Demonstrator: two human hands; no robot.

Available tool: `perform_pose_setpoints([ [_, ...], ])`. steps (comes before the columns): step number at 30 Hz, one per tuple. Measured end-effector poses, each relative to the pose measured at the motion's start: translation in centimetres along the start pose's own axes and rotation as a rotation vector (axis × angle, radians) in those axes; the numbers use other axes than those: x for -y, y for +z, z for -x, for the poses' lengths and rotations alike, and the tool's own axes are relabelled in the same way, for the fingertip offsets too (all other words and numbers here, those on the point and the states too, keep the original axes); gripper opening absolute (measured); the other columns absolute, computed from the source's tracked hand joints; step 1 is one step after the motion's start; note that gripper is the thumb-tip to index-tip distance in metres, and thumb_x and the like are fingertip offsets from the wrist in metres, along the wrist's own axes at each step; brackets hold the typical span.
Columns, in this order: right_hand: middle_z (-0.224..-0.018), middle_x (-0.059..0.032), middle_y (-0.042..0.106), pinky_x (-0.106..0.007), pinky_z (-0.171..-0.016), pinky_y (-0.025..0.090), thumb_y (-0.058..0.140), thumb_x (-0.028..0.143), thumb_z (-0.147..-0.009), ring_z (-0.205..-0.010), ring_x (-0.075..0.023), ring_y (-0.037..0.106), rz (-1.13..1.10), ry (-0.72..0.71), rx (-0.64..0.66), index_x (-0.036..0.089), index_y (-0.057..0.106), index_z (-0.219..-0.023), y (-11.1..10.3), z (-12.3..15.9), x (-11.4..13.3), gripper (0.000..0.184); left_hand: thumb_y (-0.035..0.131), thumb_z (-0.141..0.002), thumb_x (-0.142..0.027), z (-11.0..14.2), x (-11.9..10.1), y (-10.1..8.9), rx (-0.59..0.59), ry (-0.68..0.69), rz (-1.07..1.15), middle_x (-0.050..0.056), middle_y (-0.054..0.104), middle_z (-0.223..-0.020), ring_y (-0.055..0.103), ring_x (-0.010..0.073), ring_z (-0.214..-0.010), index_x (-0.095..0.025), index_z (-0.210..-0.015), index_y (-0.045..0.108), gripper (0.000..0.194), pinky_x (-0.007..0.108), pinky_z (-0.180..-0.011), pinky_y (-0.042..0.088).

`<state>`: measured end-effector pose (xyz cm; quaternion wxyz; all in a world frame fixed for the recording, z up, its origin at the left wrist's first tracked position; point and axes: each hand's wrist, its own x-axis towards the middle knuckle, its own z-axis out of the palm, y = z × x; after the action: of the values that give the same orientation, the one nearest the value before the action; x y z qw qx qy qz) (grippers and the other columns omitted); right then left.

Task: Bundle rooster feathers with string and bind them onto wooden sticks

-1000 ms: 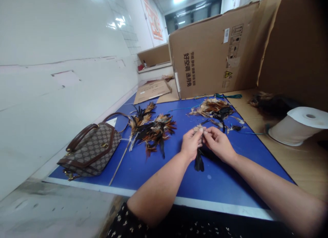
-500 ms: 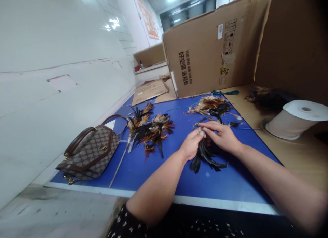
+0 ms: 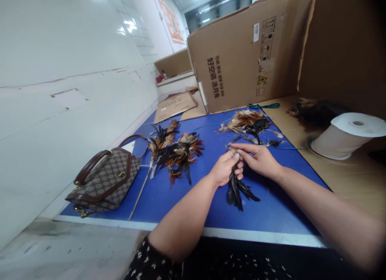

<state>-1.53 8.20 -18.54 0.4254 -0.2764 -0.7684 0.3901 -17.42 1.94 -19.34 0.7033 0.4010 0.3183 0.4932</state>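
A bunch of long black feathers (image 3: 237, 189) hangs from my left hand (image 3: 226, 167), whose thumb and curled fingers are wrapped round it near the top. The feather tips point down toward the table's front edge. My right hand (image 3: 257, 157) comes in from the right, its thumb and forefinger closed on the pale quill ends, right beside my left thumb. What exactly lies between the right fingertips is partly hidden. Just beyond the hands, a heap of brown, cream and black feathers (image 3: 245, 121) lies on the blue table mat (image 3: 187, 209).
More feather bunches (image 3: 183, 153) lie left of my hands, near a patterned handbag (image 3: 105, 181). A thin stick (image 3: 140, 193) lies beside the bag. To the right stands a large white spool (image 3: 337, 139) with blue cord near it. A big cardboard box (image 3: 238, 67) rises behind.
My left fingers have curled round the black feathers, which now hang in a narrower bunch instead of fanning to the right. My right hand stays at the quill ends.
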Motion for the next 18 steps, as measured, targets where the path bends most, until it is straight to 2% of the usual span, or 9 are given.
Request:
perform_pose_setpoints([
  [6, -0.127, -0.005, 0.077, -0.045, -0.113, 0.054, 0.06, 0.03, -0.096, -0.122, -0.0262, 0.072, -0.025, -0.009, 0.106, 0.025, 0.078, -0.127, -0.9, 0.0, 0.3, 0.036, 0.074, -0.091, -0.055, -0.2, 0.3, -0.5, 0.022, 0.001, -0.016, -0.006, 0.043, -0.073, 0.037, 0.0054, -0.05, -0.021, -0.098, 0.05, 0.042, 0.018, -0.044, 0.035],
  [13, -0.133, -0.0062, 0.074, -0.045, -0.118, 0.05, 0.058, 0.033, -0.098, -0.126, -0.0269, 0.07, -0.032, -0.004, 0.174, 0.021, 0.074, -0.135, -1.1, 0.0, 0.2, 0.042, 0.073, -0.09, -0.058, -0.1, 0.1, -0.4, 0.015, 0.028, -0.055, -0.005, 0.047, -0.076, 0.042, 0.0062, -0.052, -0.021, -0.099, 0.048, 0.045, 0.02, -0.047, 0.043],
  [18, -0.129, -0.0076, 0.077, -0.046, -0.114, 0.053, 0.064, 0.039, -0.096, -0.121, -0.0291, 0.072, -0.002, -0.033, 0.111, 0.021, 0.079, -0.127, -1.2, 0.1, 0.6, 0.039, 0.073, -0.089, -0.06, -0.1, -0.3, -0.3, -0.037, -0.007, -0.15, -0.01, 0.032, -0.066, 0.025, 0.0028, -0.046, -0.023, -0.095, 0.043, 0.048, 0.015, -0.044, 0.017],
])
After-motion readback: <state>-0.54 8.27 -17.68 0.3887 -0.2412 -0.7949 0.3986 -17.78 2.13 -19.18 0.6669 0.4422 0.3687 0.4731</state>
